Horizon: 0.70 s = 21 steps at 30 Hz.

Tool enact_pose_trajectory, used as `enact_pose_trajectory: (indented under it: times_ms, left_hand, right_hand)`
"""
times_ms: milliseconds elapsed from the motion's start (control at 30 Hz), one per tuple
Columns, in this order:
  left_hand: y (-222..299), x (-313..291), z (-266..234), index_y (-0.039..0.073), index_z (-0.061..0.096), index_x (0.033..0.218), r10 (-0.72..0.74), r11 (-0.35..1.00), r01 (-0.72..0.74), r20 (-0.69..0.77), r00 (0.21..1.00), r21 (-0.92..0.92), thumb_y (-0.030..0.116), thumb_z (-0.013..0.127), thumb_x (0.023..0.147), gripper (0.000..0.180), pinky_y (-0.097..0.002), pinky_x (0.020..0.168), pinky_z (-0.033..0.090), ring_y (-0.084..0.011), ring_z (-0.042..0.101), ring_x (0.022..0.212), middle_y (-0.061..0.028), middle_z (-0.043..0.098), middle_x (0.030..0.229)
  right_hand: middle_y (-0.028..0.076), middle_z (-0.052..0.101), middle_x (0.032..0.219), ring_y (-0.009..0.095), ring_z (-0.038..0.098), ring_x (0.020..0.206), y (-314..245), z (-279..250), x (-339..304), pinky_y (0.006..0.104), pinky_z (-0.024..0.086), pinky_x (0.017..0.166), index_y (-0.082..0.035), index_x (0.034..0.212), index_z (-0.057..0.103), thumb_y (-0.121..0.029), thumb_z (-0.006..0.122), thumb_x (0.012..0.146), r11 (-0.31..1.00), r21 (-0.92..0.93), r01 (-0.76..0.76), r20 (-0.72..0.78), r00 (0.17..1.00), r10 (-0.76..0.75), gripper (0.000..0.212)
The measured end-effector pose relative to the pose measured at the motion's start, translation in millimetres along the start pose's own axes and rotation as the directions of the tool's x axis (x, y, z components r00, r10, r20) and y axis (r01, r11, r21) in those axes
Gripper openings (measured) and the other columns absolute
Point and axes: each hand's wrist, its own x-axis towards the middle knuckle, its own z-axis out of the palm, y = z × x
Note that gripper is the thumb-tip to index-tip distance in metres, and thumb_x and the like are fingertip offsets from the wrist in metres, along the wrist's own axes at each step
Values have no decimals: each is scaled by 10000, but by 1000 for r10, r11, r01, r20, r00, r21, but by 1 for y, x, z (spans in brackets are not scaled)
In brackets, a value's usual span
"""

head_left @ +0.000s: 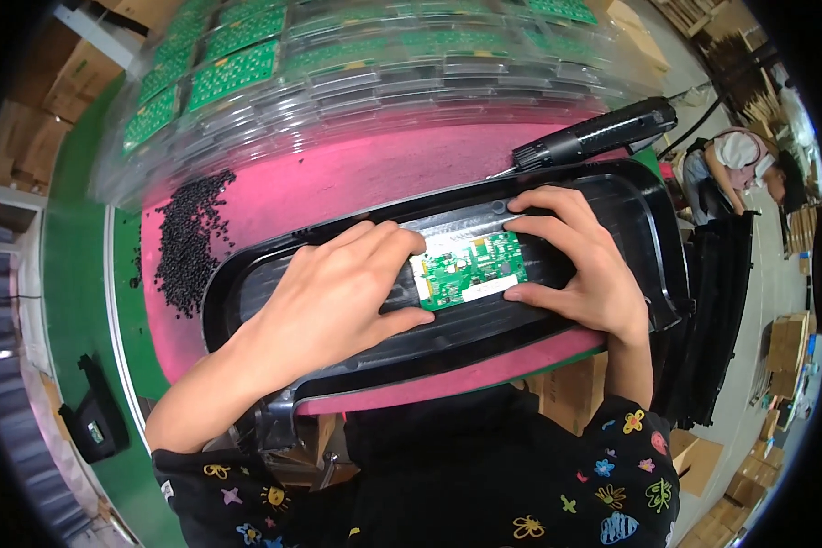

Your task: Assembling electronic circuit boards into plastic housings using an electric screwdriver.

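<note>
Green circuit board (470,269) sits inside the black plastic housing (484,327), roughly mid-length, between the two hands. Face with components is up, board slightly tilted in plan, right end farther from the wearer. White connectors along its left edge, white label strip on the near edge toward the right.

Left hand (352,274): palm down, coming in over the housing's left part. Fingers half curled, thumb well apart from the index. Index tip at the board's far left corner, thumb tip at the near left corner, so the left edge lies in the gap between them.

Right hand (584,265): fingers spread in a wide C. Thumb tip at the near right corner by the label; one fingertip just beside the far right corner, another farther out over the housing's far inner wall. Right edge falls inside that C.

Can't tell for either hand whether it's a real grip or just contact at the corners. Board's underside is hidden, so seating can't be read.

Around it: pink mat (338,173) under the housing, black electric screwdriver (598,137) by the far right rim, loose heap of small black parts (192,242) off the left end.
</note>
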Motion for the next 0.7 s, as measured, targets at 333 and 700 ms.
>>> enact_pose_trajectory:
  times_ms: [333, 700]
  left_hand:
    - [-20, -19, -45, 18, 639, 988, -27, 989, -26, -353, 935, -144, 166, 755, 801, 265, -326, 605, 503, -207, 649, 661, -98, 642, 749]
    - [-104, -70, -66, 21, 641, 1101, -319, 888, 383, -257, 912, 254, 7, 739, 684, 429, -424, 867, 487, -356, 594, 1013, -149, 616, 1058]
  right_hand:
    - [125, 548, 1234, 309, 511, 1156, -24, -9, -2, 333, 363, 1014, -28, 1195, 583, -202, 786, 695, 981, -186, -48, -325, 946, -16, 567]
    - [5, 554, 1101, 84, 529, 940, 71, -99, 3, 226, 419, 834, -144, 1360, 492, -220, 575, 971, 859, 188, -476, -292, 808, 512, 405]
